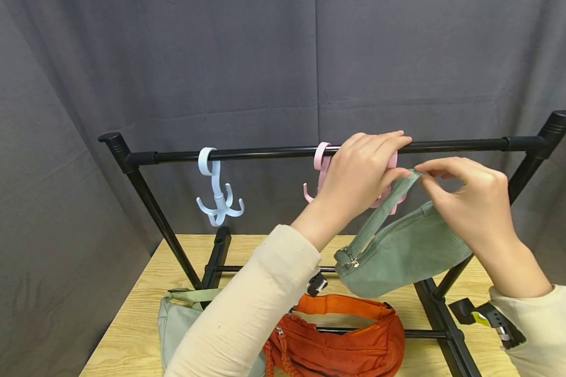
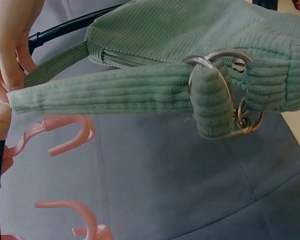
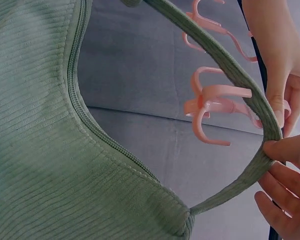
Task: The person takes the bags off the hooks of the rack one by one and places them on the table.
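My right hand (image 1: 471,193) pinches the strap (image 3: 240,75) of a green corduroy shoulder bag (image 1: 405,251) near the top of its loop. Below that hand the bag hangs tilted, its zipper and metal rings showing. My left hand (image 1: 363,162) reaches over the black rail, thumb and fingers around the upper stem of a pink hook hanger (image 3: 210,102). Its thumb is right at the strap. In the right wrist view, one prong's tip overlaps the strap. My left hand mostly hides this hanger in the head view.
A second pink hook hanger (image 1: 319,162) and a light blue one (image 1: 219,204) hang on the black rail (image 1: 264,153). An orange bag (image 1: 358,345) and a pale green bag (image 1: 172,319) lie below on the wooden table (image 1: 122,324). Grey curtain (image 1: 245,68) stands behind the rack.
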{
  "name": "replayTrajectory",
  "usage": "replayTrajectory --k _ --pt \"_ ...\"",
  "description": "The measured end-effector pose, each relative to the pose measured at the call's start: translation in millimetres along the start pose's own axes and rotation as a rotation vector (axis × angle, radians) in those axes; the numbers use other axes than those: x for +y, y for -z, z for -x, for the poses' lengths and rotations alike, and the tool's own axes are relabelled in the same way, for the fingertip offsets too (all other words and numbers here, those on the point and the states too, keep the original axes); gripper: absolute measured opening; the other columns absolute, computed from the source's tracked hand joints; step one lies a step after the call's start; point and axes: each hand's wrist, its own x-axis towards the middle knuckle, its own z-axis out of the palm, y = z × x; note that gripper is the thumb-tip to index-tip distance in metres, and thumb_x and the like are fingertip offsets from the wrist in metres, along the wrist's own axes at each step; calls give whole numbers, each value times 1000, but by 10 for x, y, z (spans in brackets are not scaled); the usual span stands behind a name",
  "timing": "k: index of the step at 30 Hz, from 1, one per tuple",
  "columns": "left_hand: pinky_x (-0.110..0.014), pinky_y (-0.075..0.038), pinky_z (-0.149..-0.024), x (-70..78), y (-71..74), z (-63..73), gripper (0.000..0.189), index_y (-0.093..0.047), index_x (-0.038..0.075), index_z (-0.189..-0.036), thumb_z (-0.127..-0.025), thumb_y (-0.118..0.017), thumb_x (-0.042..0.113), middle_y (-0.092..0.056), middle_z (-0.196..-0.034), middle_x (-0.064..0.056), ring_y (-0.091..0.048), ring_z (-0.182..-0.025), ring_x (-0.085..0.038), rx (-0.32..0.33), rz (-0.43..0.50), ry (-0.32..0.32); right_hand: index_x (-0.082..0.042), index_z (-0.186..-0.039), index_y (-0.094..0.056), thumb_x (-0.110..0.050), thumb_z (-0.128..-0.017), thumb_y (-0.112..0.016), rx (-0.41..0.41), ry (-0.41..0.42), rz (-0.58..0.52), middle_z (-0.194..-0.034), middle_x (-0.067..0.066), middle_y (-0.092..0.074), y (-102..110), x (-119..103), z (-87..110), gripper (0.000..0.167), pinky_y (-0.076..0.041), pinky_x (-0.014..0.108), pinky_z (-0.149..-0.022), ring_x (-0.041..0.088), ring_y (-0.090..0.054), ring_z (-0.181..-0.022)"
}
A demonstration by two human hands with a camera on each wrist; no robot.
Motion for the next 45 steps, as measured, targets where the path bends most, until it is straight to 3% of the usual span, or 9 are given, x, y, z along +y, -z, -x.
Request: replayTrajectory --k 5,11,23,33,38,45 --pt "-17 -34 -105 -4 -13 4 47 -64 14 -132 -94 -67 41 -62 -134 3 -58 -120 -8 30 -23 -6 0 -93 -77 10 -79 -74 10 0 6 -82 14 -72 25 -9 40 18 -34 4 -75 -2 -54 -79" --pt "-16 -33 -106 -8 -19 11 46 -64 14 -131 -94 -67 40 -63 -134 4 -59 -120 -8 35 -35 -13 1 -93 -77 11 -79 -73 7 15 12 -82 14 -72 95 -49 85 18 -35 5 -75 -13 -50 -84" --pt "-18 -35 -104 -4 3 10 47 -64 14 -132 -94 -67 40 -62 -134 3 -58 -120 -8 22 -40 -21 0 -88 -77 8 -79 -69 51 52 1 -77 13 -71 206 -160 134 15 -35 5 -80 -16 -48 -85" --pt "-21 -39 -101 -2 -21 11 47 -62 14 -134 -95 -66 40 -62 -133 4 -59 -119 -10 28 -107 -44 -2 -89 -78 8 -77 -70 71 73 18 -78 8 -71 300 -232 229 17 -38 5 -82 -10 -54 -84" --pt "-22 -40 -101 14 -18 4 48 -61 14 -135 -95 -65 41 -62 -134 4 -58 -120 -10 15 -128 -42 0 -89 -78 -3 -83 -69 125 69 17 -78 12 -72 333 -286 293 11 -38 5 -84 -11 -54 -85" --pt "-23 -38 -104 37 44 13 48 -57 14 -139 -98 -61 40 -57 -140 3 -54 -127 -11 -42 -146 -22 3 -84 -77 -14 -89 -62 177 72 -22 -74 13 -70 351 -397 347 23 -38 6 -81 -13 -51 -83"
